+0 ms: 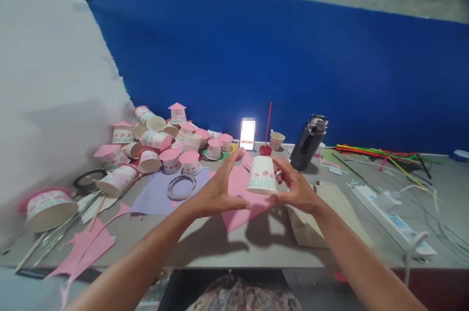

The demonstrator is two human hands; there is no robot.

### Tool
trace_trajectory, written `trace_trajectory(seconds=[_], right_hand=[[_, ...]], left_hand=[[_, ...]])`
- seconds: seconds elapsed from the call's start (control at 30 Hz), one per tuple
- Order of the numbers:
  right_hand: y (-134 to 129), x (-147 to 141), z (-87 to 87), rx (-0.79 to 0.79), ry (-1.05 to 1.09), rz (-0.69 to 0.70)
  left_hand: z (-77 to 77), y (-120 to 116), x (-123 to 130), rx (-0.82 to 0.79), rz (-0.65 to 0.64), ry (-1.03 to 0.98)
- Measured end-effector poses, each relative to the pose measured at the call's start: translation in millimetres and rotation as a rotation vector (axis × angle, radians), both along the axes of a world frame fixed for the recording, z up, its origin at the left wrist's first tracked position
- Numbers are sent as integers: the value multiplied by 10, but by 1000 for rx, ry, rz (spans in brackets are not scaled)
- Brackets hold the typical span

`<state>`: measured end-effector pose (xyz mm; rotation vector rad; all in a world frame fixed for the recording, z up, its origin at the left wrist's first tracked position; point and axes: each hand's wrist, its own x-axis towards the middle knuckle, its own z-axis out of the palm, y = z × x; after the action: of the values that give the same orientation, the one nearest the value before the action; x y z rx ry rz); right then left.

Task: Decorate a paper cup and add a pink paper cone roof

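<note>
A white paper cup with a red and green print is held upside down above the table, its rim facing down. My right hand grips it from the right side, fingers behind and thumb near the rim. Beside the cup on the left, my left hand has its thumb and fingers spread apart, not touching it. Beneath the cup lies a sheet of pink paper. Toward the left are several similar cups with pink paper cone tops, such as one cup standing on the pile.
A dark thermos flask and a lit phone stand at the back. Purple paper carries a tape roll. Right are a beige pouch, a power strip with cables, and coloured pipe cleaners. Pink scraps lie front left.
</note>
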<state>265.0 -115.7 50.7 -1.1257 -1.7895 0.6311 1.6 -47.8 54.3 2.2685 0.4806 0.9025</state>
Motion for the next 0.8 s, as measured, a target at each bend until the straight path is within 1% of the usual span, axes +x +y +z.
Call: trace_trajectory(seconds=[0.07,0.13,0.23,0.33,0.37,0.43,0.53,0.6,0.67,0.73,0.8], right_hand=[[-84,-24,-62,-82,301,123],[-145,-91,-128,-150,478,201],[-194,-214,-201,-220,582,201],[-203,-283,-258,-261,613,182],[-200,-285,-273,-264,600,176],[-186,-257,-284,-242,510,144],[-143,-151,-235,-164,204,18],[-114,-73,-161,-104,-27,-63],[-119,-17,-68,-38,-184,-99],[-187,15,34,79,-242,-144],[-313,42,134,274,-221,-237]], left_hand=[[-61,-70,-18,-214,-67,-80],[-135,-140,38,-362,-144,-186],[-177,-246,197,-480,-229,-313],[-141,-305,303,-509,-235,-344],[-126,-306,306,-493,-210,-334],[-105,-275,266,-408,-109,-282],[-86,-171,148,-175,67,-148],[-69,-86,81,-20,124,-80],[-52,-7,40,79,143,-46],[-48,60,19,124,157,-4],[-65,117,8,146,183,52]])
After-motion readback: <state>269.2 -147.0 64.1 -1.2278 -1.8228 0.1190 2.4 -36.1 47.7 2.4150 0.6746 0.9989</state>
